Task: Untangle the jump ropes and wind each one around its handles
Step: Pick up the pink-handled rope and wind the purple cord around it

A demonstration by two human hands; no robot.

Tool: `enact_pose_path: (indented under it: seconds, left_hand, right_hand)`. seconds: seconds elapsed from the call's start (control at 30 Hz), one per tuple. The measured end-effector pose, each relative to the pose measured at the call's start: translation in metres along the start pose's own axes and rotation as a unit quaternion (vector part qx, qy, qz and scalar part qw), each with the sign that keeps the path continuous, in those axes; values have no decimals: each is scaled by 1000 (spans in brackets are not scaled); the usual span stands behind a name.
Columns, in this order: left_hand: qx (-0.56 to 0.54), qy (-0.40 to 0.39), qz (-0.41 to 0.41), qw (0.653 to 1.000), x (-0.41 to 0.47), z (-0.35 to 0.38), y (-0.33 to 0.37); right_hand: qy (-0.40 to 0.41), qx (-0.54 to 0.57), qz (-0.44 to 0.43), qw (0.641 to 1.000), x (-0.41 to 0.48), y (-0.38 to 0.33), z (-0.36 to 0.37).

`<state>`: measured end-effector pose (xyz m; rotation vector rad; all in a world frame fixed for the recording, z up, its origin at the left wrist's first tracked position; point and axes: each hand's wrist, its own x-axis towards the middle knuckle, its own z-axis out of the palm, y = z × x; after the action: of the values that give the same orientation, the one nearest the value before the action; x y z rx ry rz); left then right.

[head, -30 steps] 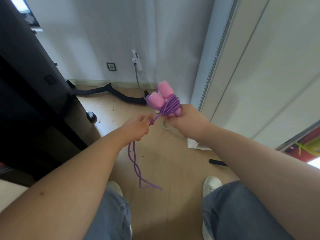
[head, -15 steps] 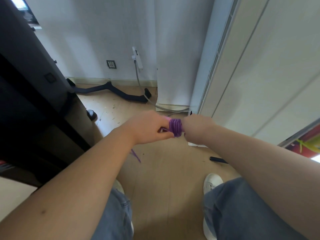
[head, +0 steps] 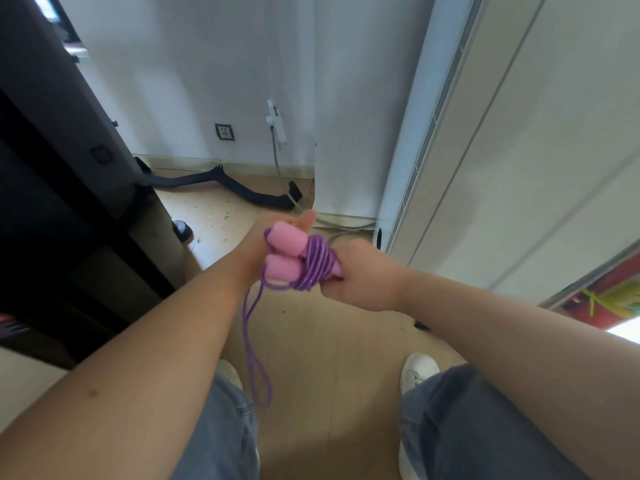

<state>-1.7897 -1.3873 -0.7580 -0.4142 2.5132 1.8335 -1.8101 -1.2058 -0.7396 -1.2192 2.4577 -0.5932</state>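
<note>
Above the wooden floor (head: 329, 341), mid-scene, the right hand (head: 367, 275) grips the right ends of two pink handles (head: 287, 242) — purple rope (head: 317, 266) is wound round their middle, with a loose loop hanging down on the near side. The left hand (head: 256, 251) sits behind the handles' left ends, fingers hidden — can't tell its grip.

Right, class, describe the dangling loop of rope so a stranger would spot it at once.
Start at the wooden floor between the person's legs. Above it the right hand grips two pink handles. The loop dangles below them: thin, purple, slack, unlike the tight coil.
</note>
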Motion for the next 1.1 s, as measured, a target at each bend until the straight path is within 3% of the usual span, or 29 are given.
enact_pose_path:
  seconds: [0.07, 0.13, 0.23, 0.3, 0.37, 0.47, 0.57, 0.73, 0.8, 0.9, 1.1]
  left_hand:
    - [39, 9, -52, 998, 3, 5, -5]
    - [105, -31, -50, 993, 2, 9, -14]
    - [152, -97, -59, 982, -5, 12, -8]
    - [178, -116, -48, 976, -10, 16, -3]
    - [271, -148, 6, 951, -14, 22, 5]
    - [460, -200, 93, 860, -18, 28, 17]
    - [540, -162, 187, 805, -19, 26, 28]
    - [563, -64, 279, 775, -14, 9, 30]
    - [569, -22, 276, 774, -11, 3, 28]
    - [536, -4, 262, 802, -8, -2, 19]
    - [382, -5, 196, 903, -3, -18, 10]
  right_hand:
    - [51, 60, 36, 996, 2, -3, -3]
    - [115, 76, 68, 988, 7, -1, -5]
    - [196, 35, 134, 971, 18, 12, -11]
    - [202, -13, 173, 964, 23, 24, -11]
    - [189, -58, 203, 959, 24, 35, -10]
    - [139, -147, 242, 949, 22, 48, -7]
    - [78, -214, 229, 947, 20, 53, -3]
    - [-32, -261, 130, 956, 22, 46, 8]
    - [-90, -265, 63, 958, 21, 40, 14]
    - [-134, -232, -1, 963, 16, 27, 18]
    - [-104, -117, -62, 986, 2, 3, 6]
